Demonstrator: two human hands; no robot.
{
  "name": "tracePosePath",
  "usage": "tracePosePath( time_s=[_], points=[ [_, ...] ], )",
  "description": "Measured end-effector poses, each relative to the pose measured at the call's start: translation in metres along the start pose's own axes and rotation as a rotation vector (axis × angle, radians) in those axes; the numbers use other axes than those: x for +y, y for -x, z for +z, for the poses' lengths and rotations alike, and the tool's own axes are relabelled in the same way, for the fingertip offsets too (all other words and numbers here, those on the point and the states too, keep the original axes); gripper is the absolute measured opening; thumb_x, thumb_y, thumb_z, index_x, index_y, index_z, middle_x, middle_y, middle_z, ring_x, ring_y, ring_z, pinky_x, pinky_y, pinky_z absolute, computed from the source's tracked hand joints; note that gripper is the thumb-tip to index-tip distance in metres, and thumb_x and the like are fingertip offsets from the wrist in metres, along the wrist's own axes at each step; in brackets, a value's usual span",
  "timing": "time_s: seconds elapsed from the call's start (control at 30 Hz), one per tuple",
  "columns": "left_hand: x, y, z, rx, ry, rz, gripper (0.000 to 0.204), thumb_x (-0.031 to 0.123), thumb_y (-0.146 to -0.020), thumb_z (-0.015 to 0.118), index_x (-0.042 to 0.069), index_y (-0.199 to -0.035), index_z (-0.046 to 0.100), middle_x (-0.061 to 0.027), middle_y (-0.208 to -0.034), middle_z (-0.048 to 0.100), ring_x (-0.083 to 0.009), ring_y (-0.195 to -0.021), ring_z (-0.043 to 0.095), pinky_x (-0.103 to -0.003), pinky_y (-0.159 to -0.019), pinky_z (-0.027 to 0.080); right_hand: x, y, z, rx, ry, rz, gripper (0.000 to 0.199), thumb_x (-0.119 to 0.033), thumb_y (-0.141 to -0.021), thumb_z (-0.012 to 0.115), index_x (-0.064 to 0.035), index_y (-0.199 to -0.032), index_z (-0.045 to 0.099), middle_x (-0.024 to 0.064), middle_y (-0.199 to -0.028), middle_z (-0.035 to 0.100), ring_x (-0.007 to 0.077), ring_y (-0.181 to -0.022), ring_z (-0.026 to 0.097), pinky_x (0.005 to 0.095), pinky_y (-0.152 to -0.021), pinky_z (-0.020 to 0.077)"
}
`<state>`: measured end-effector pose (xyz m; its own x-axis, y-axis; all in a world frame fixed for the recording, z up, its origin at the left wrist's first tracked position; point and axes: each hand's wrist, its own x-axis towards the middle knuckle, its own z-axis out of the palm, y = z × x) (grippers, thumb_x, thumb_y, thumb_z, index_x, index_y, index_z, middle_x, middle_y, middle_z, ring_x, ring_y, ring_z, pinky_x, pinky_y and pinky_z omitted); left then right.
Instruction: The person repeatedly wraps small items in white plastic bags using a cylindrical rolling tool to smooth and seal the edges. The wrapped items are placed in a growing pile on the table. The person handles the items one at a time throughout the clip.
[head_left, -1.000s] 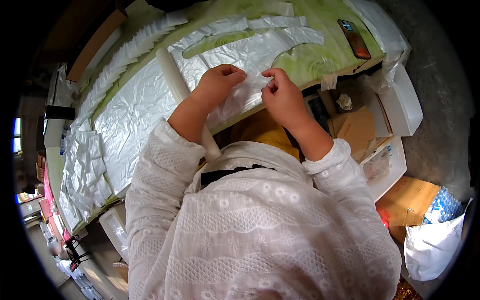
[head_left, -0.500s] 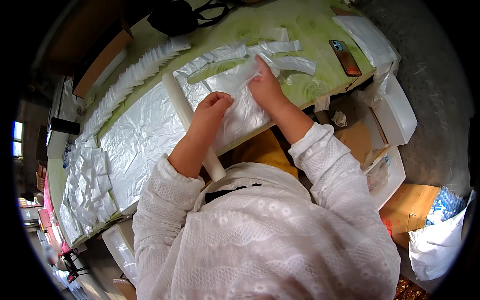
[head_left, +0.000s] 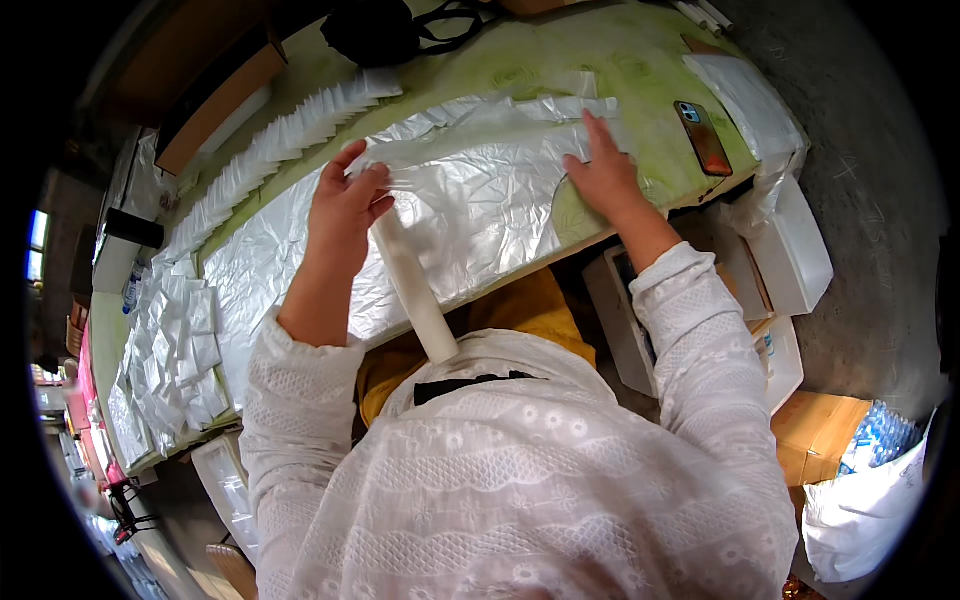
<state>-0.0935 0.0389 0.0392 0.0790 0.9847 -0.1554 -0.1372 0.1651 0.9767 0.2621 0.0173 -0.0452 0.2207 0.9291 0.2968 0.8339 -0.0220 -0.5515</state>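
Observation:
A thin, clear plastic sheet point(head_left: 480, 148) is spread between my hands over the shiny silvery plastic sheeting point(head_left: 480, 225) on the table. My left hand point(head_left: 345, 210) is at its left edge, fingers loosely bent and apart, with no firm grip showing. On the right, my right hand point(head_left: 608, 172) reaches out with fingers spread, its fingertips at the sheet's right end. Below my left hand, a white roll point(head_left: 415, 295) slants from the sheeting over the table's near edge toward my waist. Its far end is hidden under the plastic.
A row of folded white packets point(head_left: 290, 145) runs along the far left; more packets point(head_left: 175, 360) are heaped nearer. A phone point(head_left: 703, 138) lies at the right, by stacked clear bags point(head_left: 745, 95). A black bag point(head_left: 375, 35) sits at the back. White bins point(head_left: 790, 250) stand below right.
My hands have moved apart, the left leftward and the right rightward. The plastic bunched between them is now spread out flat, covering the strips and the gap. My left fingers have loosened from a pinch.

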Motion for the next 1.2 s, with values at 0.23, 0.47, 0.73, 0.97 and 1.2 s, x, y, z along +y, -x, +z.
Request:
tracePosePath(
  time_s=[0.23, 0.47, 0.73, 0.97, 1.2],
  points=[
    [-0.018, 0.049, -0.184, 0.348, -0.373, -0.110, 0.059, 0.015, -0.093, 0.071, 0.008, -0.148, 0.049, 0.0022, -0.098, 0.066, -0.0064, -0.078, 0.059, -0.022, -0.067, 0.046, 0.032, 0.008, -0.038, 0.288, -0.188, -0.158, 0.045, -0.010, -0.090, 0.068, -0.0005, -0.133, 0.060, 0.0216, -0.134, 0.061, 0.0409, -0.129, 0.053, 0.0469, -0.111, 0.0421],
    [-0.058, 0.068, -0.135, 0.243, -0.632, 0.433, 0.032, 0.010, -0.097, 0.067, 0.008, -0.129, 0.064, -0.0064, -0.128, 0.061, -0.0146, -0.111, 0.057, -0.027, -0.084, 0.051, -0.098, 0.101, 0.000, -0.008, -0.362, -0.564, 0.034, -0.004, -0.085, 0.071, -0.0089, -0.119, 0.069, 0.0133, -0.136, 0.061, 0.0412, -0.135, 0.050, 0.0479, -0.114, 0.0396],
    [-0.039, 0.011, -0.074, 0.318, 0.264, -0.054, 0.041, 0.014, -0.102, 0.050, 0.013, -0.143, 0.055, -0.0011, -0.143, 0.057, -0.0158, -0.120, 0.052, -0.032, -0.108, 0.036, -0.157, 0.156, 0.040, -0.231, -0.557, -0.636, 0.028, -0.004, -0.084, 0.073, -0.0098, -0.111, 0.073, 0.0118, -0.129, 0.064, 0.0397, -0.131, 0.053, 0.0461, -0.108, 0.0464],
    [-0.022, 0.036, -0.157, -0.226, -1.111, 0.418, 0.051, 0.008, -0.086, 0.066, 0.021, -0.136, 0.065, -0.0074, -0.150, 0.055, -0.0327, -0.139, 0.047, -0.043, -0.114, 0.041, -0.155, 0.166, 0.030, -0.220, -0.557, -0.570, 0.027, -0.001, -0.085, 0.071, -0.0073, -0.111, 0.073, 0.0137, -0.128, 0.066, 0.0382, -0.129, 0.056, 0.0456, -0.107, 0.0465],
    [-0.040, 0.046, -0.110, -0.020, -0.949, 0.729, 0.044, 0.010, -0.088, 0.070, 0.011, -0.132, 0.064, -0.0129, -0.133, 0.064, -0.0356, -0.123, 0.059, -0.044, -0.106, 0.047, -0.174, 0.169, 0.031, -0.249, -0.506, -0.594, 0.027, -0.001, -0.083, 0.072, -0.0074, -0.109, 0.071, 0.0142, -0.129, 0.065, 0.0392, -0.129, 0.056, 0.0455, -0.107, 0.0472]
  ],
)
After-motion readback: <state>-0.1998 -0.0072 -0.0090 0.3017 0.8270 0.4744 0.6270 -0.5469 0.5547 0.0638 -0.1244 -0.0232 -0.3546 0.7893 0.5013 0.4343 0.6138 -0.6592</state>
